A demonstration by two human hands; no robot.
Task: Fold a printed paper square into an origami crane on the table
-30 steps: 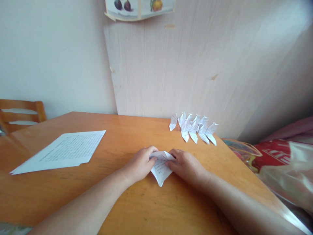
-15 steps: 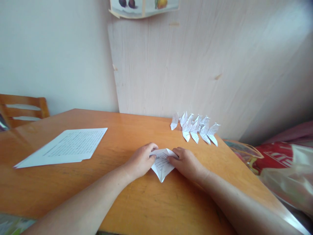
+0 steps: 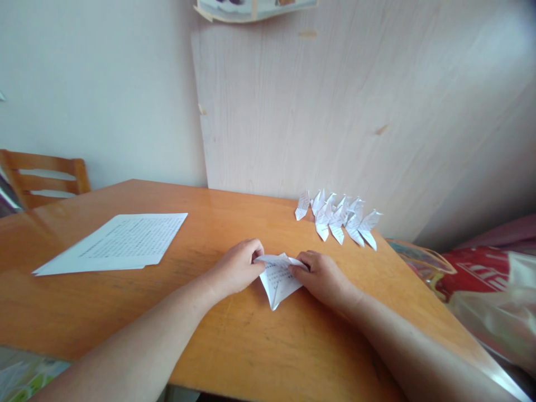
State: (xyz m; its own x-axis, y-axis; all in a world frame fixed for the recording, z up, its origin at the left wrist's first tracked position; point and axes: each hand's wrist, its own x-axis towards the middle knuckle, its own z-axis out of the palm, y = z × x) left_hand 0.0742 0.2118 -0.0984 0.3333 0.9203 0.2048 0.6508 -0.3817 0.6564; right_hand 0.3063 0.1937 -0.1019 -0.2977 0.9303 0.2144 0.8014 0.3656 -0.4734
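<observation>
Between my hands is a folded piece of printed paper (image 3: 276,282), its point turned towards me, just over the wooden table (image 3: 234,346). My left hand (image 3: 240,267) pinches its left corner between thumb and fingers. On the opposite side my right hand (image 3: 324,277) grips the right corner, thumb on top of the printed face. The fingertips behind the paper are partly hidden. Further back to the right, several folded paper figures (image 3: 337,220) stand grouped, made of similar printed paper.
A stack of printed sheets (image 3: 121,243) lies on the table's left side. Behind it stands a wooden chair (image 3: 46,176). The wall (image 3: 293,123) rises behind the table. Red and clear plastic bags (image 3: 481,279) sit beyond the right edge.
My left hand has shifted slightly left along the paper's upper edge, its thumb now nearer the corner. The paper looks a little turned. The whole view has moved slightly.
</observation>
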